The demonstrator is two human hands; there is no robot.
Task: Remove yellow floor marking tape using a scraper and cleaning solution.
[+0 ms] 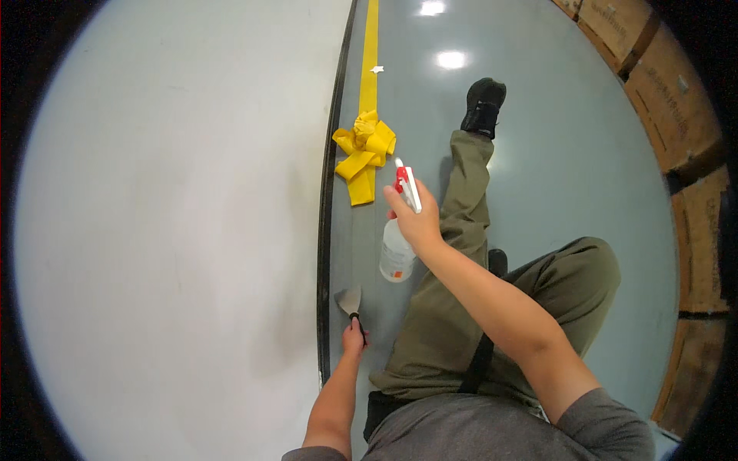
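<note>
My right hand (416, 218) is closed round the neck of a spray bottle (396, 253) with a red and white trigger head, held above the floor near my outstretched leg. Its nozzle points away from me, toward a crumpled bunch of yellow tape (366, 146). From that bunch a flat yellow strip (370, 58) runs on along the floor to the far edge. Low down by the wall, my left hand (354, 339) grips the dark handle of a putty knife (350, 300). The wide metal blade points away from me, over the grey floor.
A white wall (177, 215) fills the left side, with a black baseboard (327, 230) along its foot. On the tape strip lies a small white scrap (377, 69). Cardboard boxes (673, 100) line the right side. My legs (469, 192) rest on the shiny grey floor (561, 177).
</note>
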